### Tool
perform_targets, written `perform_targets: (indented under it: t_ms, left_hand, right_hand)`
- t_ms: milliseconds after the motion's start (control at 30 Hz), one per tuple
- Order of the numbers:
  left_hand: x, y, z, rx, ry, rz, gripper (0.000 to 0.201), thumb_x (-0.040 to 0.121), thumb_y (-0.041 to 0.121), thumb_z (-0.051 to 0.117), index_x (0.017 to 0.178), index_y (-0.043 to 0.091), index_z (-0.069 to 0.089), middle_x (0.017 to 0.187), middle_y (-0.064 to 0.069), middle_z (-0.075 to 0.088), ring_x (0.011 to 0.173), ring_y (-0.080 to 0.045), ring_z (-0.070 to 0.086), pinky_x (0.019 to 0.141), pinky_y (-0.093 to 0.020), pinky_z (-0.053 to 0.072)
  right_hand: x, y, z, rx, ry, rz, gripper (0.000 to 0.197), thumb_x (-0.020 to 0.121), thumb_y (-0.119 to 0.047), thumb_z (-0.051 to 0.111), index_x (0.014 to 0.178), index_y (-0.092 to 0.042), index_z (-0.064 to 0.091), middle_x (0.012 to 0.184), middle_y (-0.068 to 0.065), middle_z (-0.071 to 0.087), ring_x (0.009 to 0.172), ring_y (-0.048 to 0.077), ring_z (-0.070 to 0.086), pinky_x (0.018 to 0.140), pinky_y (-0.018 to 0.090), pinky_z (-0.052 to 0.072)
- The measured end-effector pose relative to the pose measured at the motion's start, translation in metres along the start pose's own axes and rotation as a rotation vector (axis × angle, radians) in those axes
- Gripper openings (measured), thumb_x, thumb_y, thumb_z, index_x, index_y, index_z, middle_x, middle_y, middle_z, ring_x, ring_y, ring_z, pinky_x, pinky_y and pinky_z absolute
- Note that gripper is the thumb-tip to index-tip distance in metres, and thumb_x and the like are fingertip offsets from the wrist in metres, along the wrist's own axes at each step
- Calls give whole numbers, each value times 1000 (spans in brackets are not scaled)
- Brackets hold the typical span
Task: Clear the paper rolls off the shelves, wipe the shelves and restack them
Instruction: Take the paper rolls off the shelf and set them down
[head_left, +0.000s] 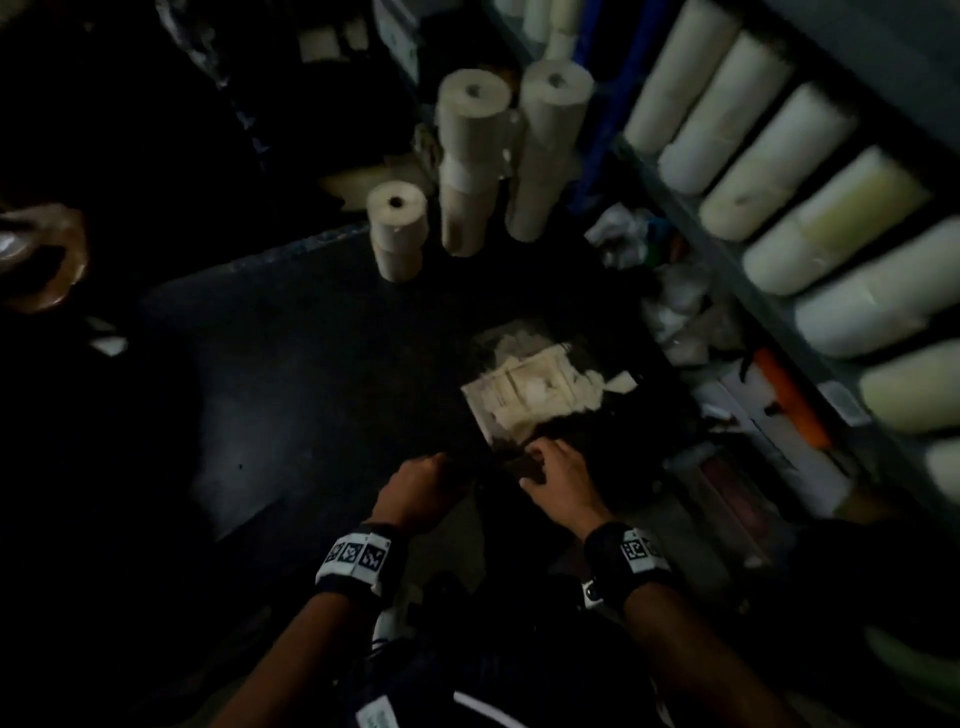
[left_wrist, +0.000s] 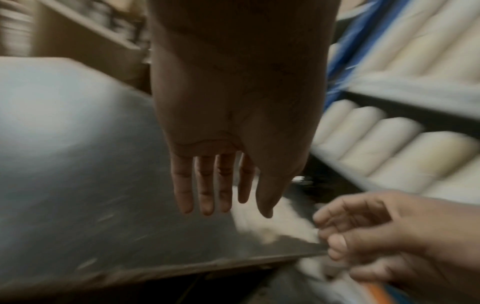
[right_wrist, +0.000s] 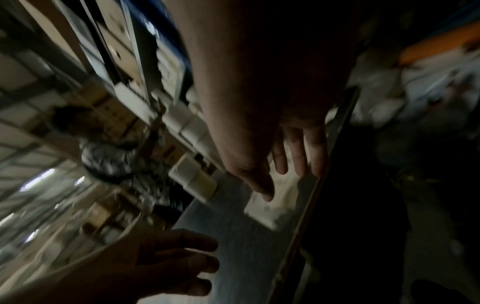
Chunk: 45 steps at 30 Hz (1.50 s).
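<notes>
I'm seeing paper rolls (head_left: 769, 156) lying side by side along the shelf (head_left: 727, 270) running diagonally down the right side of the head frame, and three upright stacks of rolls (head_left: 472, 156) standing at upper centre on the far end of a dark flat surface (head_left: 311, 389). The shortest stack is sitting left of the two taller ones. Both hands are hovering at the near edge of that surface, low centre of the head frame. The left hand (head_left: 415, 488) is showing straight, slightly spread fingers (left_wrist: 205, 185) in its wrist view, gripping nothing, palm hanging just over the grey surface. The right hand (head_left: 561, 483) is sitting just right of it; in the left wrist view its fingers (left_wrist: 345, 222) are looking loosely curled near the surface edge, while its own wrist view is showing them extended downward. I cannot tell if it is pinching anything; the frames are blurring there. Just beyond the right hand a torn pale paper patch (head_left: 540, 389) is lying flat on the surface. Clutter of white crumpled bags (head_left: 675, 312) and an orange item (head_left: 789, 400) is sitting between the surface and the shelf, lower right of centre. Everything is dim.
</notes>
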<state>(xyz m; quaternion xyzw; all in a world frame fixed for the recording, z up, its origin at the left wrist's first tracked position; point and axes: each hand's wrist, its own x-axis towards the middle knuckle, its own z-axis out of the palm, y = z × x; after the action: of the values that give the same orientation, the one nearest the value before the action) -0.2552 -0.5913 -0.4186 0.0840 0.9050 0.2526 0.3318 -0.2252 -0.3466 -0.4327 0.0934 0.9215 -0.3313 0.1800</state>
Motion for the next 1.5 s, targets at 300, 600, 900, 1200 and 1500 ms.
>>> perform_targets:
  t_ms: [300, 600, 900, 1200, 1500]
  left_hand:
    - [-28, 173, -22, 74, 39, 434, 48, 88, 56, 66, 127, 28, 67, 119, 1, 72, 102, -18, 70, 90, -41, 60]
    - [-71, 413, 0, 190, 108, 932, 46, 89, 47, 75, 127, 23, 68, 116, -3, 74, 104, -24, 71, 88, -39, 58]
    - [-142, 631, 51, 188, 266, 1262, 48, 94, 36, 76, 135, 18, 61, 123, -7, 69, 109, -27, 68, 90, -43, 57]
    - [-171, 771, 97, 336, 656, 1307, 79, 94, 50, 68, 158, 17, 35, 150, -22, 41, 132, -42, 43, 101, -53, 50]
    - [-158, 845, 99, 406, 591, 1173, 79, 87, 66, 69, 152, 27, 47, 135, -21, 59, 127, -42, 52, 107, -48, 44]
  right_hand:
    - [-130, 42, -138, -36, 502, 98, 46, 86, -18, 81, 127, -15, 61, 128, 8, 57, 121, 29, 56, 99, 37, 46]
    - [-285, 117, -329, -278, 956, 251, 42, 84, -23, 77, 123, -18, 61, 121, 9, 57, 113, 37, 57, 89, 47, 53]
    - [-430, 235, -476, -568, 1087, 490, 46, 98, -33, 63, 139, -12, 56, 135, 15, 54, 121, 38, 53, 99, 49, 47]
    - [-454, 316, -505, -620, 768, 406, 68, 104, -68, 20, 165, -40, 13, 174, -10, 12, 159, 18, 15, 127, 47, 17]
    - [-459, 325, -511, -635, 787, 324, 72, 101, -72, 20, 165, -40, 14, 173, -9, 14, 159, 18, 17, 127, 48, 18]
